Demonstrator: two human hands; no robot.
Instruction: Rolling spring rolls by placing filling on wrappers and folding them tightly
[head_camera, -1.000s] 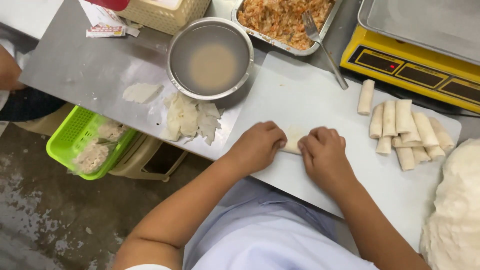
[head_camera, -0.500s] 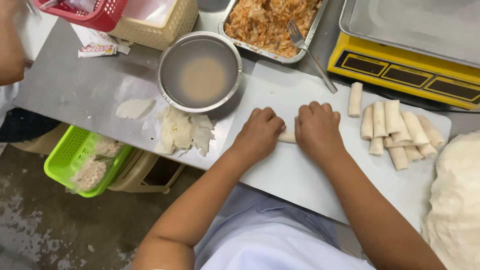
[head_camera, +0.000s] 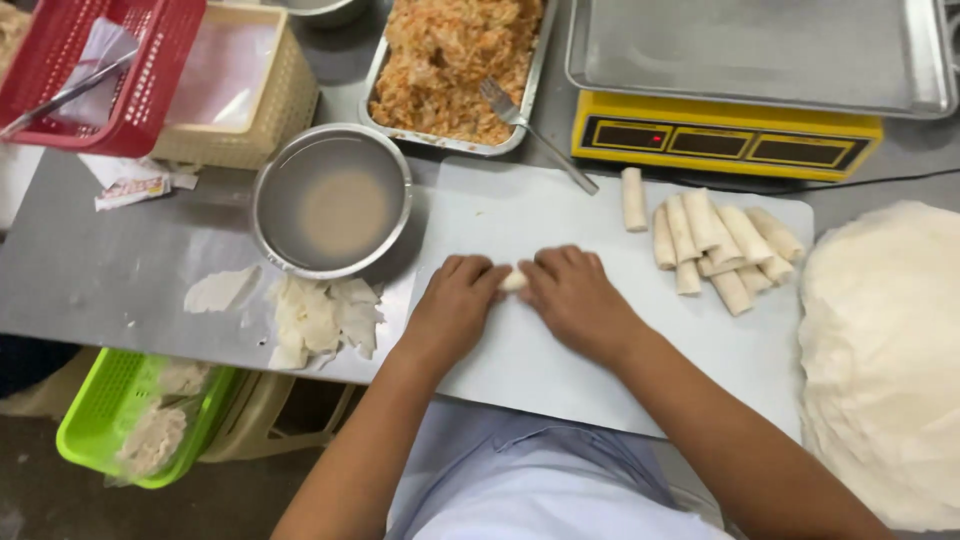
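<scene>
Hands, two, palms down at the middle of a white cutting board (head_camera: 520, 370): left hand (head_camera: 455, 305) and right hand (head_camera: 575, 300) side by side, fingers curled over a pale roll (head_camera: 514, 282), only its middle showing between them. Finished rolls (head_camera: 715, 245), a heap, right on the board. Round wrapper stack (head_camera: 885, 340), far right on the counter (head_camera: 90, 270). Metal bowl (head_camera: 332, 200) of cloudy liquid, left of the board; torn wrapper scraps (head_camera: 320, 318) near it. Filling tray (head_camera: 455, 65) with fork (head_camera: 530, 125), far side. Yellow scale (head_camera: 725, 145), far right. Red basket (head_camera: 100, 70), far left. Green basket (head_camera: 120, 420), below the counter's edge.
</scene>
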